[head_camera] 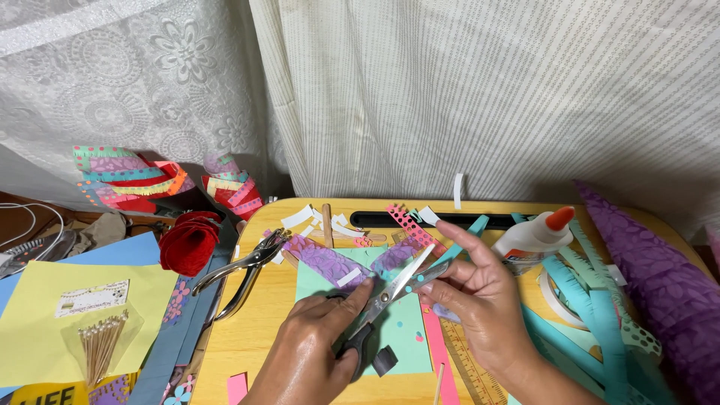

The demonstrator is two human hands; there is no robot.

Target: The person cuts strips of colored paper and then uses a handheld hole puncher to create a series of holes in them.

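My left hand (307, 352) is shut on the black handles of a pair of scissors (394, 291). The blades point up and to the right and are parted around a narrow white paper strip (417, 264). My right hand (484, 300) is just right of the blades. Its fingers pinch the strip's lower end and a small pale piece, and the index finger stretches left above the blades. Both hands hover over a teal paper sheet (401, 334) on the yellow wooden lap table (255, 330). A purple patterned strip (326, 259) lies under the scissors.
A white glue bottle with an orange cap (536, 236) lies at the right, near teal fringed strips (592, 300) and purple patterned paper (667, 277). Metal punch pliers (240, 274), a red felt roll (187, 241), a ruler (469, 367), a pink strip (439, 349) and a yellow sheet with thin sticks (101, 345) lie around.
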